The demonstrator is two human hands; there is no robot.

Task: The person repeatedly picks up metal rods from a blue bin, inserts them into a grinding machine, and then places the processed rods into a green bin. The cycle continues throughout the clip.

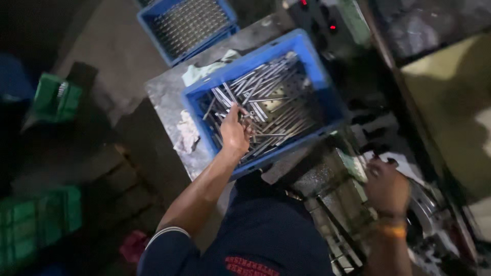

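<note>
On the far left, in deep shadow, two green crates [55,97] sit low near the floor, one higher up and another [38,225] at the bottom edge; what they hold is too dark to tell. A second blue crate [186,25] stands at the top, packed with orderly rows of small metal pieces.

The left hand [234,132] reaches into the nearer blue crate [312,66], its fingers closed around a few thin metal rods [266,102] at the top of the loose heap. As a judgement, the picking is far from finished: the crate holds a large tangle of rods lying every way, and only a small bunch is in the grip.

That crate rests on a worn grey surface [163,94], with crumpled rags [187,134] lying just beside its left wall and a pale cloth [204,70] tucked behind it.

To the right, the right hand [386,186] rests on the grimy metal machine [337,194], fingers curled over a part there; whether it grips anything cannot be told in this light. An orange band [393,231] circles that wrist. Beyond, red indicator lights [332,25] glow on a dark panel, and the room is dim and cluttered.
</note>
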